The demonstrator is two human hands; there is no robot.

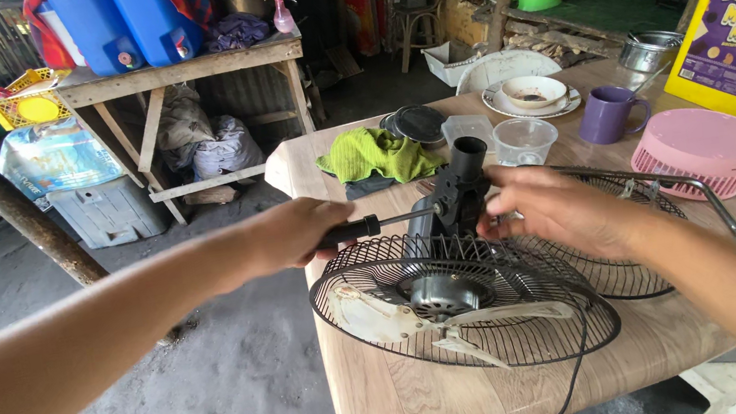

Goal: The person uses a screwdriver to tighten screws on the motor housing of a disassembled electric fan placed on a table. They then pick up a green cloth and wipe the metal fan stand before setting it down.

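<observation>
- Fan (454,295) lay face-up-ish on the wooden table (393,410), rear wire guard flat, motor in the middle, pale blades on top; black neck (461,188) stuck up and away from the camera at the fan's far edge.
- Left hand (292,235) was closed around the black handle of a screwdriver (379,224), just left of the fan neck.
- Screwdriver's long axis ran roughly level, left to right; shaft pointed right, tip at the neck. Exact contact point hidden.
- Right hand (555,207) was just right of the neck, fingers loosely curled toward it, partly open; whether it gripped the neck, cannot tell.
- Second wire guard (638,272) lay under the right wrist, overlapping the fan's right side.
- Fan's black cord (583,354) trailed off its near edge.
- Beyond the fan: green cloth (376,154), clear plastic cup (524,141), purple mug (609,114).
- Right of the fan: pink basket (703,152), upside down.
</observation>
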